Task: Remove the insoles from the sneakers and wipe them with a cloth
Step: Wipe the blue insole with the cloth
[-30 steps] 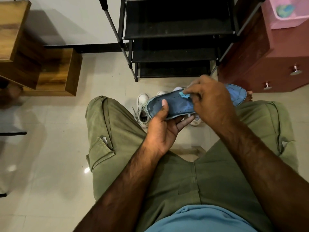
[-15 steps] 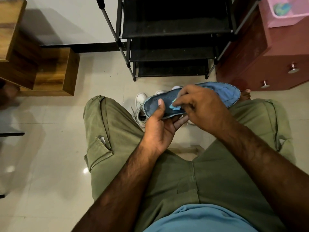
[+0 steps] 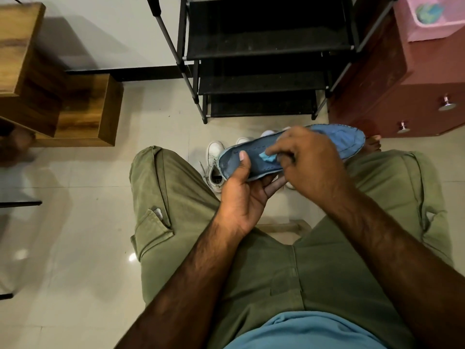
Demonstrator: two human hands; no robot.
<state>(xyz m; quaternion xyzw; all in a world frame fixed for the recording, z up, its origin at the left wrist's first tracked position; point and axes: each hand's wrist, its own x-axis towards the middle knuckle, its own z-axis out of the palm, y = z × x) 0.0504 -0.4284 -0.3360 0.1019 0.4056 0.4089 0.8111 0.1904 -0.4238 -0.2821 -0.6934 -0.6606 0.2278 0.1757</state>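
Both bare forearms reach forward and converge in front of the body. The left forearm (image 3: 188, 273) runs up from the lower left, the right forearm (image 3: 390, 248) from the lower right. The left hand (image 3: 241, 195) is turned palm up and grips the insole (image 3: 347, 142) near one end, with its thumb pressed on top and its fingers curled beneath. The right hand (image 3: 309, 162) is back up, its curled fingers pinching a small cloth (image 3: 268, 157) against the insole's upper face.
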